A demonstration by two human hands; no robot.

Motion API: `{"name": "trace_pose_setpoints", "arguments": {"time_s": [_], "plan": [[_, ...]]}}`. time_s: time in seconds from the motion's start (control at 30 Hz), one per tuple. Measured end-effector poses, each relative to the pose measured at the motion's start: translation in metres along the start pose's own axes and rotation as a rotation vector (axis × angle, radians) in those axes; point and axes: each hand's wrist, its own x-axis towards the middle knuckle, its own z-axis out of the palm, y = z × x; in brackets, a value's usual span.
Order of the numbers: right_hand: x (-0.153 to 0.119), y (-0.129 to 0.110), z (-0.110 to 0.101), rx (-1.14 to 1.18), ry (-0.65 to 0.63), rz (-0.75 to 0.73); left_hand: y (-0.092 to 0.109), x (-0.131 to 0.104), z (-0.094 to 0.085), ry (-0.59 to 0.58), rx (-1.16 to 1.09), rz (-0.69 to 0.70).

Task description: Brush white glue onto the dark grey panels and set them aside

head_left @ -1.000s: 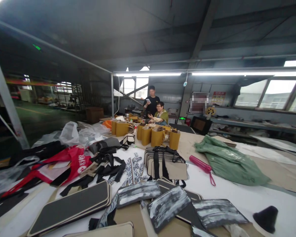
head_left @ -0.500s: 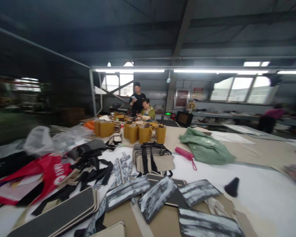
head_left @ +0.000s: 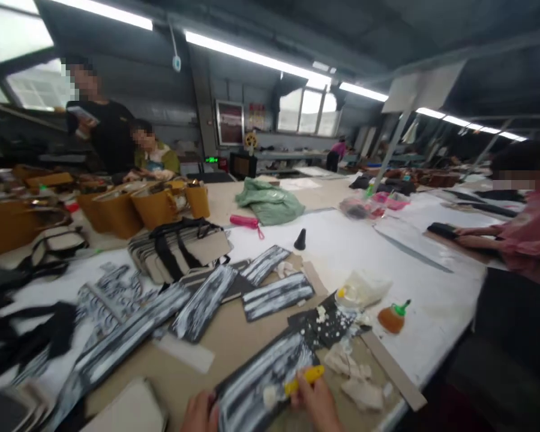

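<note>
At the bottom centre, my right hand [head_left: 315,399] grips a yellow-handled brush [head_left: 305,379]. Its pale bristles rest on a dark panel [head_left: 256,384] streaked with white paste. My left hand [head_left: 200,411] lies at that panel's left edge, fingers partly bent and cut off by the frame; whether they pinch the edge is unclear. More streaked panels [head_left: 276,295] lie behind, on a tan board [head_left: 175,366]. Right of the brushed panel, a dark scrap [head_left: 328,324] carries white blobs, beside a plastic bag of pale paste [head_left: 360,289].
An orange bottle with a green tip [head_left: 392,318] stands at the right, a black cone [head_left: 300,240] farther back. Beige bags with black straps [head_left: 180,246] and mustard bags [head_left: 153,204] fill the left. A person in pink [head_left: 533,231] works at the right edge; others are behind.
The view has swung right and down. Both my hands, the brush, the paste scrap and the orange bottle now show, as does the person in pink at the right.
</note>
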Motion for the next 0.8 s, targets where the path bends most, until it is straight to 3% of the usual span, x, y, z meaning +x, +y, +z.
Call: {"name": "trace_pose_setpoints", "arguments": {"time_s": [0.07, 0.13, 0.2, 0.37, 0.57, 0.7, 0.8], "plan": [[-0.008, 0.009, 0.006, 0.117, -0.121, 0.105, -0.013, -0.020, -0.003, 0.023, -0.012, -0.084], [-0.012, 0.013, 0.007, 0.264, -0.130, 0.156, -0.021, -0.030, -0.004, 0.114, -0.140, -0.035], [-0.012, 0.011, 0.006, 0.332, -0.145, 0.189, -0.026, -0.031, -0.003, 0.128, -0.183, -0.082], [-0.012, 0.003, 0.001, 0.363, -0.154, 0.216, -0.032, -0.028, 0.000, 0.097, -0.301, -0.141], [-0.020, 0.002, 0.002, 0.403, -0.139, 0.218, -0.035, -0.040, 0.005, 0.011, -0.333, -0.140], [-0.003, 0.008, -0.011, 0.408, -0.111, 0.206, -0.031, -0.048, 0.006, -0.031, -0.357, -0.183], [0.025, 0.012, -0.027, 0.345, 0.026, 0.134, -0.028, -0.051, 0.004, -0.056, -0.374, -0.207]]}}
